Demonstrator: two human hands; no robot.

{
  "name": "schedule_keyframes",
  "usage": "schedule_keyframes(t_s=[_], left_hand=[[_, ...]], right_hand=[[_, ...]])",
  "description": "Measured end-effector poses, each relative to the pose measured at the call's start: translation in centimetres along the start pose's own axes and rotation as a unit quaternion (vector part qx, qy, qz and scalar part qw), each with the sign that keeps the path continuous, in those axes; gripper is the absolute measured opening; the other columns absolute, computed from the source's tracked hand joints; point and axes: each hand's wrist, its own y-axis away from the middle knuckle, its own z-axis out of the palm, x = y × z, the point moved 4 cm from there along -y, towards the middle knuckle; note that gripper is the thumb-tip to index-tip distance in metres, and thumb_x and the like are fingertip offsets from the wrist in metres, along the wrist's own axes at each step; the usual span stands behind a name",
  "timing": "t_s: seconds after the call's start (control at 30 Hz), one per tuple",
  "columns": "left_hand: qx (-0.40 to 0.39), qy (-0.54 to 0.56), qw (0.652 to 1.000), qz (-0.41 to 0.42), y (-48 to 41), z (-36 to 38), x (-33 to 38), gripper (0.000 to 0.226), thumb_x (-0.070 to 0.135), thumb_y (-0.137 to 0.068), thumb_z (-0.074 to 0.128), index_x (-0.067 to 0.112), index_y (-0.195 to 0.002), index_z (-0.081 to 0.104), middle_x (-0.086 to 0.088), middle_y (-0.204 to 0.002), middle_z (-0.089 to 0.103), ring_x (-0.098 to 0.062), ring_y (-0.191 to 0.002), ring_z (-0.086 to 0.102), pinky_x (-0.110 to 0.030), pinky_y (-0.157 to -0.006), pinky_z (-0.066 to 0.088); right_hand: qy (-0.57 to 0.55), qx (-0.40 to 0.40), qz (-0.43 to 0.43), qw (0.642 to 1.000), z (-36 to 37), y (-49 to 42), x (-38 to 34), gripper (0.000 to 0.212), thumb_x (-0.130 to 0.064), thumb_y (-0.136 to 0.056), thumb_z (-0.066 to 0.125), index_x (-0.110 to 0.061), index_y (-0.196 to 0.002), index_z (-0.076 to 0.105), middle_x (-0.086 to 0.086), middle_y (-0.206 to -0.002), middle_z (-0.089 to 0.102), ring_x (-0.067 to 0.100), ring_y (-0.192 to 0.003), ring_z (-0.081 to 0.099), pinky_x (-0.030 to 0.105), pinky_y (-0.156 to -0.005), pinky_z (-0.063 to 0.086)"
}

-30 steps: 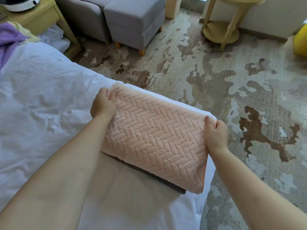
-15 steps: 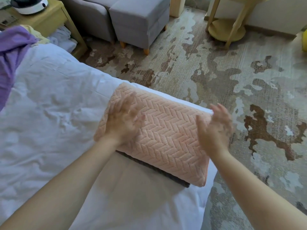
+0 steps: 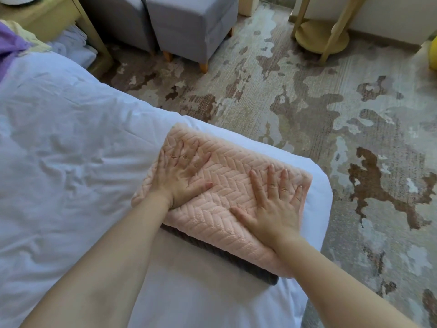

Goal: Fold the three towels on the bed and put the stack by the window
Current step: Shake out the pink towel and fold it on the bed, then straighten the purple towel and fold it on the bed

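A folded pink towel [image 3: 227, 176] with a herringbone weave lies at the corner of the white bed [image 3: 71, 162]. Under it, a folded dark grey towel [image 3: 227, 261] shows only as a thin edge along the near side. My left hand [image 3: 182, 174] lies flat on the pink towel's left half, fingers spread. My right hand [image 3: 272, 204] lies flat on its right half, fingers spread too. Neither hand grips anything. A purple cloth [image 3: 11, 46] lies at the far left of the bed, partly cut off by the frame.
Two grey upholstered stools [image 3: 189, 27] stand beyond the bed. A yellow wooden nightstand [image 3: 61, 17] stands at the top left with pale cloths inside. A round yellow side table [image 3: 324, 36] stands on the patterned carpet [image 3: 331, 114]. A yellow object [image 3: 434, 55] shows at the right edge.
Both hands let go of the pink towel's ends, lifted, and now press flat on its top with fingers spread. The view has shifted slightly.
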Motion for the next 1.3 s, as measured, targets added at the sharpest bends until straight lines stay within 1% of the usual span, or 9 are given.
schedule_keyframes(t_s=[0.13,0.3,0.43,0.63,0.77,0.87,0.97,1.1,1.3], left_hand=[[0.021,-0.007,1.000,0.011,-1.4,1.8,-0.2,0.079,0.087,-0.066,-0.013,0.054,-0.138,-0.023,0.012,-0.156,-0.025,-0.021,-0.143,-0.026,-0.056,-0.114,-0.009],[0.058,0.004,0.998,0.034,-1.8,3.3,-0.5,0.078,0.084,-0.075,-0.001,0.049,-0.144,-0.011,0.007,-0.160,-0.006,-0.026,-0.147,-0.010,-0.059,-0.115,-0.001],[0.054,-0.015,0.998,0.029,-1.8,3.9,-0.7,0.078,0.083,-0.076,-0.001,0.048,-0.145,-0.015,0.008,-0.159,-0.013,-0.027,-0.147,-0.011,-0.060,-0.114,-0.001],[-0.063,-0.051,0.997,-0.010,-2.7,2.6,0.0,0.081,0.086,-0.064,-0.014,0.050,-0.133,-0.037,0.014,-0.151,-0.035,-0.022,-0.141,-0.030,-0.057,-0.109,-0.021],[-0.090,-0.049,0.995,-0.013,-1.1,-1.1,0.9,0.078,0.086,-0.068,-0.003,0.051,-0.131,-0.035,0.014,-0.152,-0.031,-0.022,-0.142,-0.027,-0.058,-0.111,-0.015],[-0.081,-0.007,0.996,-0.036,0.9,-4.0,1.0,0.072,0.076,-0.082,0.007,0.047,-0.143,-0.017,0.011,-0.156,-0.023,-0.017,-0.144,-0.023,-0.051,-0.114,-0.016],[0.034,0.123,0.988,-0.090,4.0,-6.9,-0.1,0.061,0.056,-0.095,0.024,0.038,-0.150,0.004,0.010,-0.161,-0.001,-0.012,-0.147,-0.005,-0.044,-0.117,-0.006],[0.178,0.233,0.936,-0.196,12.0,-8.7,-4.0,0.051,0.035,-0.097,0.047,0.018,-0.144,0.038,-0.003,-0.152,0.036,-0.020,-0.142,0.028,-0.046,-0.117,0.017],[0.195,0.218,0.864,-0.409,27.8,-4.0,-12.6,0.044,0.018,-0.091,0.059,0.001,-0.130,0.053,-0.017,-0.138,0.051,-0.034,-0.127,0.047,-0.045,-0.104,0.038]], right_hand=[[0.019,0.005,-0.002,1.000,1.5,-1.2,-0.1,0.095,-0.091,-0.070,0.002,-0.039,-0.149,-0.009,0.004,-0.159,-0.015,0.033,-0.145,-0.016,0.059,-0.105,-0.026],[0.018,0.019,-0.006,1.000,3.1,-1.7,-0.4,0.094,-0.088,-0.075,0.011,-0.033,-0.151,0.008,0.010,-0.160,0.003,0.036,-0.146,0.000,0.065,-0.110,-0.010],[0.008,0.009,-0.009,1.000,3.8,-1.8,-0.7,0.093,-0.087,-0.076,0.015,-0.032,-0.150,0.007,0.010,-0.159,0.006,0.036,-0.146,0.003,0.069,-0.109,0.000],[0.021,-0.077,-0.017,0.997,3.4,-2.9,0.0,0.093,-0.091,-0.065,-0.009,-0.041,-0.141,-0.029,-0.002,-0.149,-0.038,0.027,-0.138,-0.035,0.061,-0.101,-0.030],[-0.020,-0.126,-0.014,0.992,0.5,-1.5,0.3,0.094,-0.093,-0.062,-0.002,-0.043,-0.136,-0.031,-0.007,-0.147,-0.040,0.024,-0.135,-0.040,0.060,-0.103,-0.028],[-0.076,-0.133,-0.007,0.988,-2.1,-0.3,0.0,0.089,-0.090,-0.068,0.006,-0.046,-0.139,-0.025,-0.011,-0.146,-0.040,0.019,-0.130,-0.043,0.051,-0.103,-0.031],[-0.117,-0.077,-0.013,0.990,-4.8,0.7,-0.6,0.076,-0.074,-0.086,0.014,-0.038,-0.148,-0.012,-0.008,-0.155,-0.027,0.017,-0.138,-0.034,0.043,-0.108,-0.024],[-0.153,-0.004,-0.098,0.983,-7.1,2.5,-3.8,0.060,-0.046,-0.095,0.038,-0.026,-0.147,0.019,-0.003,-0.159,0.005,0.019,-0.146,-0.009,0.039,-0.118,-0.002],[-0.163,-0.003,-0.249,0.955,-7.2,4.6,-12.8,0.043,-0.029,-0.092,0.050,-0.021,-0.134,0.042,-0.005,-0.142,0.039,0.019,-0.132,0.029,0.023,-0.103,0.019]])
